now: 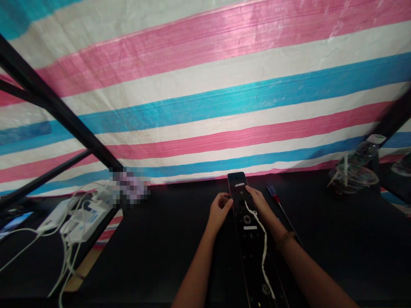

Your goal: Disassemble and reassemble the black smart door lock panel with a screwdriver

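A long, narrow black panel point(243, 246) lies lengthwise in front of me, its far end pointing at the striped sheet. Small holes, round fittings and white labels show on its upper face. Along it runs a white cord point(265, 248), bent in a loose curve. My left hand point(220, 209) grips the panel's left edge near the far end, thumb on top. On the opposite edge, my right hand point(259, 204) is closed on the panel, its lower fingers hidden. A screwdriver point(274, 194) with a blue and red handle lies just right of that hand.
The panel rests on a black tabletop point(154, 244). White cables point(69, 252) and power strips point(85, 220) crowd the left side. Clear plastic cups point(355, 177) stand at the back right. Black frame bars point(64, 111) slant across the left, before a striped sheet point(205, 107).
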Demonstrator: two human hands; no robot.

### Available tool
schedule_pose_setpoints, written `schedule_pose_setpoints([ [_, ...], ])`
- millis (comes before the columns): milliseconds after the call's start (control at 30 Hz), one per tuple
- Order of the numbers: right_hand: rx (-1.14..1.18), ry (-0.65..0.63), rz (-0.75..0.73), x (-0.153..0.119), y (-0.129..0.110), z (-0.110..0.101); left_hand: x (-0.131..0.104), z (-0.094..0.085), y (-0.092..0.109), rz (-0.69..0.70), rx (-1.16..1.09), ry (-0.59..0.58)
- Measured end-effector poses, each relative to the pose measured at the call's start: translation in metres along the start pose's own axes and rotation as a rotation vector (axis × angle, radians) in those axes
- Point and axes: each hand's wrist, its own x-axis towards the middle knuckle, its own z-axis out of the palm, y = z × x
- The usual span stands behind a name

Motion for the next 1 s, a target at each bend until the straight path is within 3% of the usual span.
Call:
schedule_pose_setpoints([
  [267, -0.007, -0.046, 0.008, 0.004, 0.004, -0.002, 0.000, -0.001, -0.004, 0.001, 0.006, -0.005],
  [500, -0.074, 0.023, -0.020, 0.009, 0.009, -0.005, 0.001, -0.001, -0.004, 0.004, -0.001, -0.008],
  [733, -0.142, 0.013, -0.252, 0.014, 0.011, -0.007, -0.004, 0.002, 0.005, -0.077, -0.104, -0.074],
  [867, -0.515, 0.184, -0.423, 0.020, -0.008, -0.036, -0.006, 0.004, 0.010, -0.078, -0.120, -0.108],
  [1000, -1.110, 0.342, -0.409, 0.019, -0.029, -0.094, -0.006, 0.004, 0.009, -0.049, -0.114, -0.104],
])
